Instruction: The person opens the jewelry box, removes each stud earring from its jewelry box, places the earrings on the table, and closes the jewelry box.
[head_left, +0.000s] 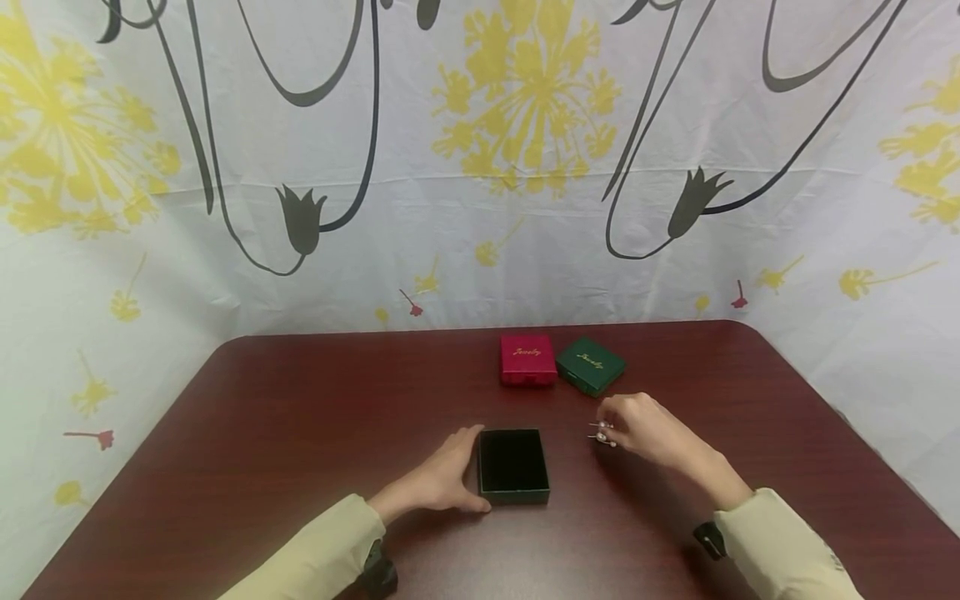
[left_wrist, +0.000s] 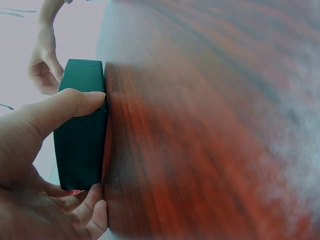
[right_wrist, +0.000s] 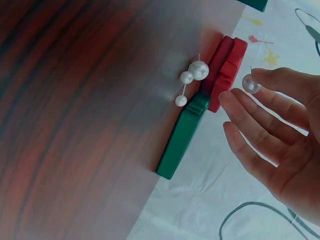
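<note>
A dark green jewelry box (head_left: 513, 497) with a black-lined inside stands uncovered on the table. My left hand (head_left: 435, 477) grips its left side; in the left wrist view the thumb presses one side of the box (left_wrist: 80, 145) and the fingers bend at another. To the right of the box, my right hand (head_left: 648, 429) is just above the table. Its thumb and index finger pinch a pearl stud earring (right_wrist: 251, 84), while the other fingers stay loosely extended. Several more pearl studs (right_wrist: 199, 71) lie on the table near this hand.
Behind the open box lie a closed red jewelry box (head_left: 528, 362) and a closed green jewelry box (head_left: 591, 367), side by side. The dark red-brown table (head_left: 337, 400) ends at the back against a patterned white cloth (head_left: 360, 283).
</note>
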